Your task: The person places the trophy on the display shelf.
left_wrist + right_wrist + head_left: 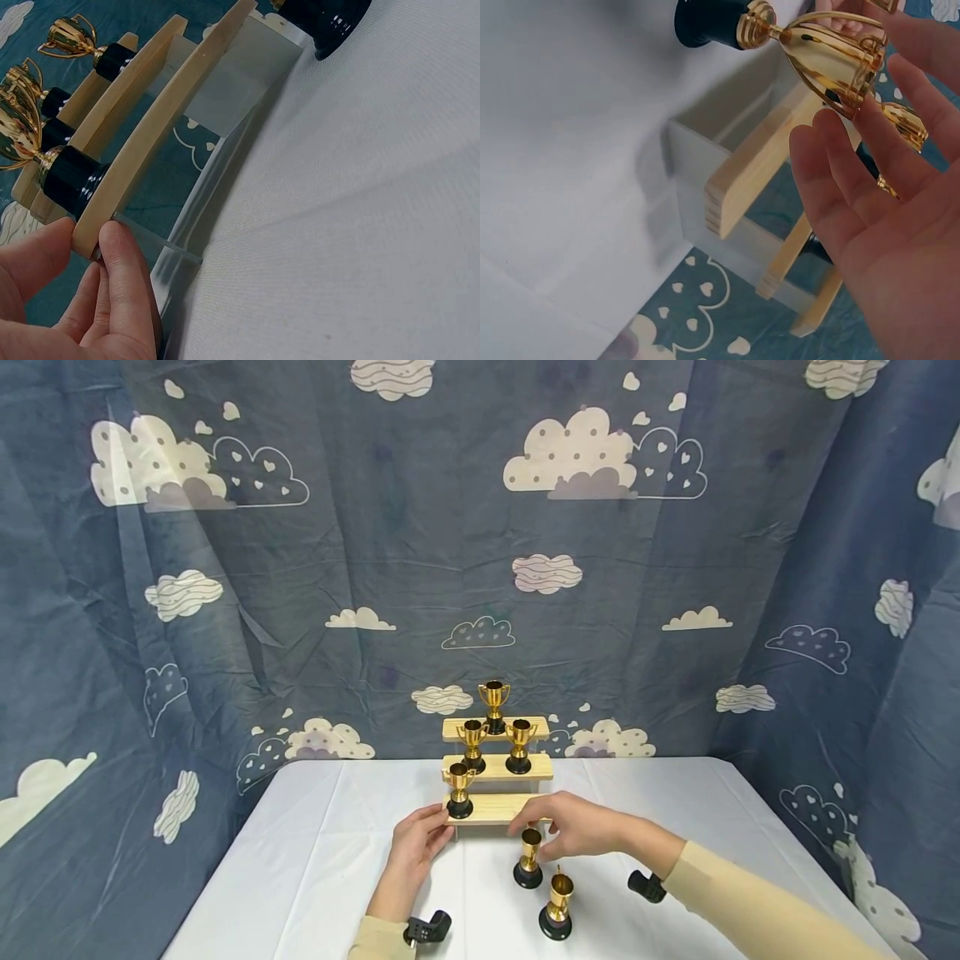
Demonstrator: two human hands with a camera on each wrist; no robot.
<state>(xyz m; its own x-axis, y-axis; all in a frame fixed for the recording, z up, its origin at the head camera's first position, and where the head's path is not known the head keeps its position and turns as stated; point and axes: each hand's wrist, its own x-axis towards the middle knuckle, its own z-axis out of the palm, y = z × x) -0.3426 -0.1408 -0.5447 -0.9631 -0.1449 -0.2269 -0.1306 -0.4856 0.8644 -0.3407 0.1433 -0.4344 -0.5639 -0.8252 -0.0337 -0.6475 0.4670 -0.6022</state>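
Note:
Three wooden steps on clear side panels make up a display stand [491,810]. My left hand [417,850] pinches the left end of its lowest board [142,142], thumb and forefinger on opposite faces. A small gold trophy cup [458,793] with a black base stands on that board beside the fingers. My right hand [573,828] is around the rim of another trophy cup [529,852] in front of the stand, fingers spread loosely. In the right wrist view, the fingers [844,172] lie close to this golden cup [832,60]; firm contact is unclear.
Two trophy cups stand on the middle step, including one at right [520,747], and one trophy [494,706] tops the stand. Nearest me, another trophy [557,906] stands on the white tablecloth [322,860]. A blue cloud-patterned curtain [420,543] hangs behind.

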